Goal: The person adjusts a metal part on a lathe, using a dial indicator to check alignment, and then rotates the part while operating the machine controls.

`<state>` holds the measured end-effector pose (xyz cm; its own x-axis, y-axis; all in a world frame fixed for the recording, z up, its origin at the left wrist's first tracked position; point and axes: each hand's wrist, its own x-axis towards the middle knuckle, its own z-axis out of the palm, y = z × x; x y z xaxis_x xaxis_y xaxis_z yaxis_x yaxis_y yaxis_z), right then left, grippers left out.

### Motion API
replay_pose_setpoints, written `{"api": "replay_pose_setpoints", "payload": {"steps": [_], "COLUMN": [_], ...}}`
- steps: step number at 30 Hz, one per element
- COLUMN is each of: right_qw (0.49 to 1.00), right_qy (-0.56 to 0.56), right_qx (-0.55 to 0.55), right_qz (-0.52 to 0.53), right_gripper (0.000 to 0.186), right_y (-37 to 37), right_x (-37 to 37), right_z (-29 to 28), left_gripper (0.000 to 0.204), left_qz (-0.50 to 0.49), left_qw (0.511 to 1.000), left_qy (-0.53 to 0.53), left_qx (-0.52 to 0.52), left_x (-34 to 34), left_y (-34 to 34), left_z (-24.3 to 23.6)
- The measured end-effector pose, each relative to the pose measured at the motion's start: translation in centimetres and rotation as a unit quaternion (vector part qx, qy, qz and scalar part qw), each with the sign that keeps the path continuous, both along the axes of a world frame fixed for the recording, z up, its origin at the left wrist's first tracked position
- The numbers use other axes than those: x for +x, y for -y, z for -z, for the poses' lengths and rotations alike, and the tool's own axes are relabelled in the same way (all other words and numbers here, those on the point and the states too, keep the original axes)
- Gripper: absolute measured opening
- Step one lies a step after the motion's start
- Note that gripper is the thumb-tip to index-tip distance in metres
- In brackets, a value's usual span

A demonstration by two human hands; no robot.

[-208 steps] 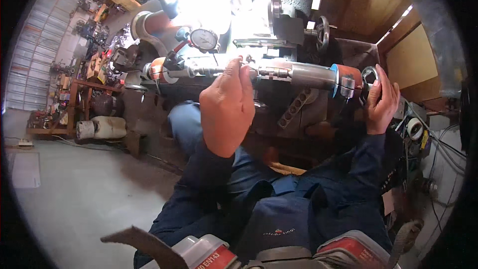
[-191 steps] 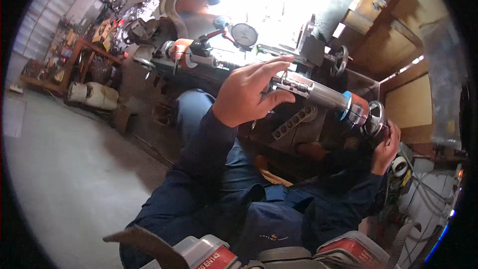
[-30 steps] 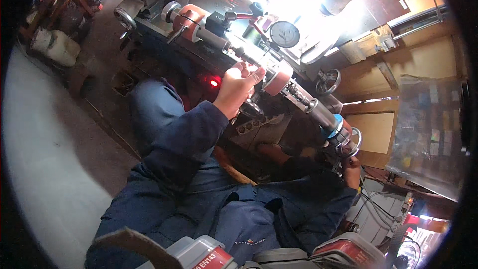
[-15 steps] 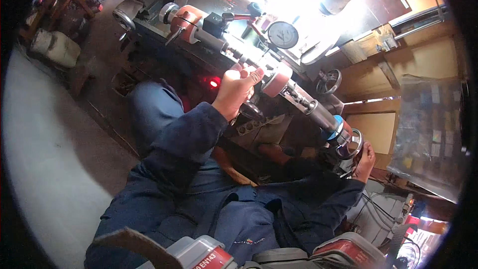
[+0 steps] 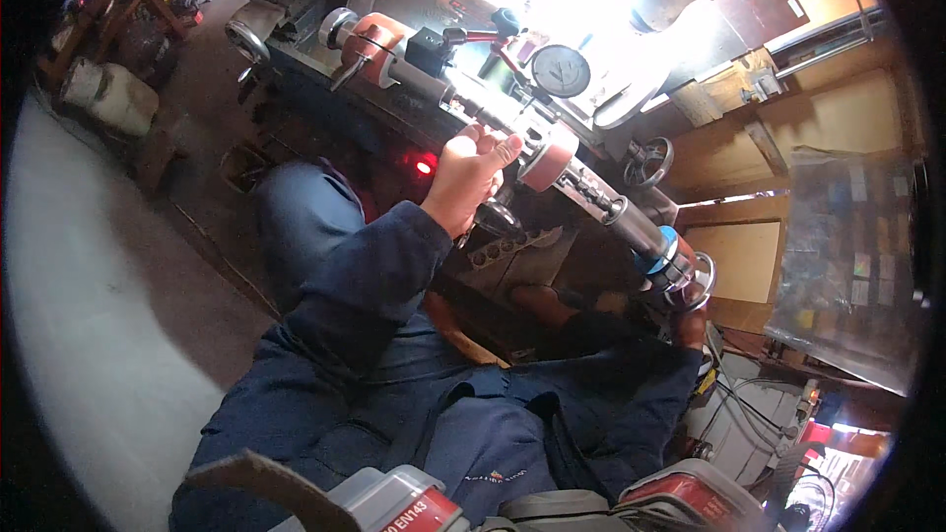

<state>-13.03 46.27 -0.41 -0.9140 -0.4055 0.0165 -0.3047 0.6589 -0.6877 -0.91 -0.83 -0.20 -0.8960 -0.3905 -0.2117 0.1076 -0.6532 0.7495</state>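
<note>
A long bench machine runs diagonally from upper left to lower right, with metal shafts, orange-red collars and a blue ring. My left hand (image 5: pixel 467 175) is closed beside its middle, thumb stretched toward the wide orange-red collar (image 5: pixel 549 157). Whatever its curled fingers grip is hidden. Just beyond stands a round dial gauge (image 5: pixel 560 71) on a jointed arm. At the machine's lower right end, my right hand (image 5: pixel 692 323) is closed at the lower rim of a metal handwheel (image 5: pixel 709 281); shadow covers most of its fingers.
A bright lamp glares over the back of the bench. Another handwheel (image 5: pixel 650 162) sits behind the machine, and one more (image 5: pixel 246 42) at the upper left. A clear plastic sheet (image 5: pixel 845 266) hangs at the right. A pale canister (image 5: pixel 110 97) stands on the floor at left.
My right hand has moved from the handwheel's right side down and left to its lower rim. My left hand stays almost in place.
</note>
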Motion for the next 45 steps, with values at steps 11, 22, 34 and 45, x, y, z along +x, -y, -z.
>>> {"api": "replay_pose_setpoints", "payload": {"steps": [11,22,34,45], "right_qw": [0.969,0.987,0.974,0.961], "right_qy": [0.094,-0.056,-0.188,-0.065], "right_qx": [-0.174,0.033,-0.005,-0.054], "right_qz": [0.148,0.150,-0.128,-0.263], "right_gripper": [0.026,0.038,0.013,0.004], "right_y": [-6.6,-0.7,23.8,28.5], "right_x": [3.0,-1.3,0.1,-2.3], "right_z": [-0.8,-6.5,-14.4,-8.9], "left_gripper": [0.022,0.019,0.009,0.021], "left_qz": [-0.002,0.006,0.085,0.089], "left_qw": [1.000,1.000,0.993,0.992], "left_qy": [0.013,-0.011,-0.077,-0.033], "left_qx": [0.002,-0.011,-0.014,-0.076], "left_x": [0.1,0.1,-0.5,-0.4], "left_y": [-0.1,-0.1,1.0,0.5], "left_z": [-0.1,0.1,2.9,1.4]}}
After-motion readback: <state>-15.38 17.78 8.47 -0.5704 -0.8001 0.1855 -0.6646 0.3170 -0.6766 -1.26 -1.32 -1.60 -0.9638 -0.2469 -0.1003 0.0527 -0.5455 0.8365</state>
